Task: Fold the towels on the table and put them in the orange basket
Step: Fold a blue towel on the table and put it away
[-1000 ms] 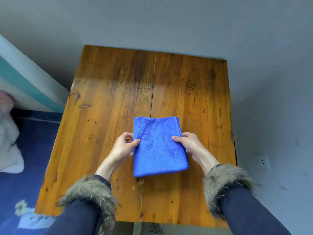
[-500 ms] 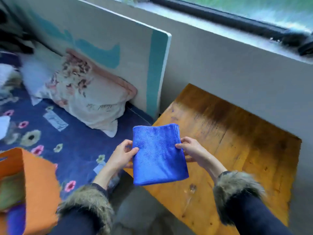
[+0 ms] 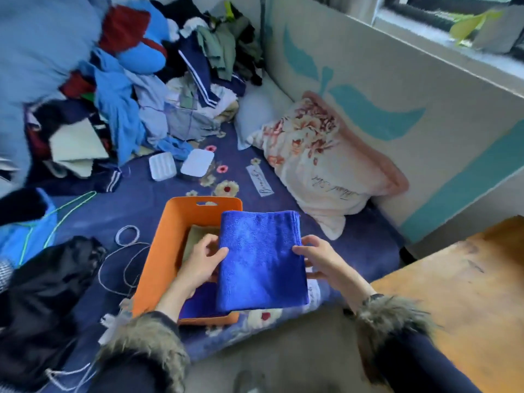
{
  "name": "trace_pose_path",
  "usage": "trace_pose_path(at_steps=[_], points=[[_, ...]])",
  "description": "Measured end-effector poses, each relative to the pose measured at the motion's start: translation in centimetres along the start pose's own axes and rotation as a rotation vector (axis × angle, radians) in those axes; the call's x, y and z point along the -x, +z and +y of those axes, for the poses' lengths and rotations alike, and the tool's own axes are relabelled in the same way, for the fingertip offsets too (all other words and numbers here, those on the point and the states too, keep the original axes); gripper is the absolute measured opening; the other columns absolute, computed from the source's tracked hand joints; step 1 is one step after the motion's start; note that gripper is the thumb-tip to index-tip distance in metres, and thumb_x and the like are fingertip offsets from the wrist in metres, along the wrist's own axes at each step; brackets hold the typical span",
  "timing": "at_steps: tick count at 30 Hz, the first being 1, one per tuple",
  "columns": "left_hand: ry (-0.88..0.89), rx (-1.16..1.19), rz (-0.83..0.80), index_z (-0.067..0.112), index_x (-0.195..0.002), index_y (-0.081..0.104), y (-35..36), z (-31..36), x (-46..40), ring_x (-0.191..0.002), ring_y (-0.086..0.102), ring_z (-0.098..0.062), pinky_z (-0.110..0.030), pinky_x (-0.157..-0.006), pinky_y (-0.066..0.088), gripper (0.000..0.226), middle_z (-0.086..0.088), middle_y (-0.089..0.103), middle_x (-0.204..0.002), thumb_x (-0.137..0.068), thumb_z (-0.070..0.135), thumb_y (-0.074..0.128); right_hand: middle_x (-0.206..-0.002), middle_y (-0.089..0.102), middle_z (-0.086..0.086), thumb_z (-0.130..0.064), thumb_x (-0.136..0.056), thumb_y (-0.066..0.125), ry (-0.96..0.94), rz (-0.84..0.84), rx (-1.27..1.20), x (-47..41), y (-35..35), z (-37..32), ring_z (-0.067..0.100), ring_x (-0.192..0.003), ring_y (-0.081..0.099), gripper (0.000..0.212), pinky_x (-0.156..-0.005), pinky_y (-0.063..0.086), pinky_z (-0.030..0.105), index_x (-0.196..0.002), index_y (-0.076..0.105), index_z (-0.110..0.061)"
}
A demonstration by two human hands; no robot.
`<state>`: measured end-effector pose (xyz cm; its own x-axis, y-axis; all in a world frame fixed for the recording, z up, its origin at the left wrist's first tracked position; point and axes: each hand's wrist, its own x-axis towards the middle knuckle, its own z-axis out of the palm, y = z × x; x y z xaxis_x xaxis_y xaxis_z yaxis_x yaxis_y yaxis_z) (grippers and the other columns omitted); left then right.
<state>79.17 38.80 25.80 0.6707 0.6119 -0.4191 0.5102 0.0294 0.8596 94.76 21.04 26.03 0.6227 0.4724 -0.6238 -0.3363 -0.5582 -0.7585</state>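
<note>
While both hands pinch its side edges, left hand (image 3: pixel 202 265) and right hand (image 3: pixel 320 260) keep the towel (image 3: pixel 261 262) flat (fold preserved). Basket (image 3: pixel 158 251) sits just beneath the fingers, presumably for a straight drop.

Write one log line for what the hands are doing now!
left hand + right hand: hold folded blue towel | over orange basket | not released

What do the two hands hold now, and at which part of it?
Both hold the folded blue towel: left hand pinches its left edge, right hand its right edge.
</note>
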Motion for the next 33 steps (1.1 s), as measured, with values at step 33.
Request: trace_pose_path(at_steps=[33], points=[[-0.51, -0.696, -0.046, 0.011, -0.117, 0.039, -8.0, -24.7, -18.3, -0.113, 0.048, -0.038, -0.038, -0.081, 0.037, 0.023, -0.017, 0.052, -0.121, -0.094, 0.013, 0.039, -0.109, 0.058, 0.016, -0.017, -0.076, 0.046, 0.555, 0.128, 0.228, -22.0, 29.2, 13.0, 0.038, -0.099, 0.056, 0.036, -0.088, 0.046, 0.042, -0.109, 0.051, -0.004]])
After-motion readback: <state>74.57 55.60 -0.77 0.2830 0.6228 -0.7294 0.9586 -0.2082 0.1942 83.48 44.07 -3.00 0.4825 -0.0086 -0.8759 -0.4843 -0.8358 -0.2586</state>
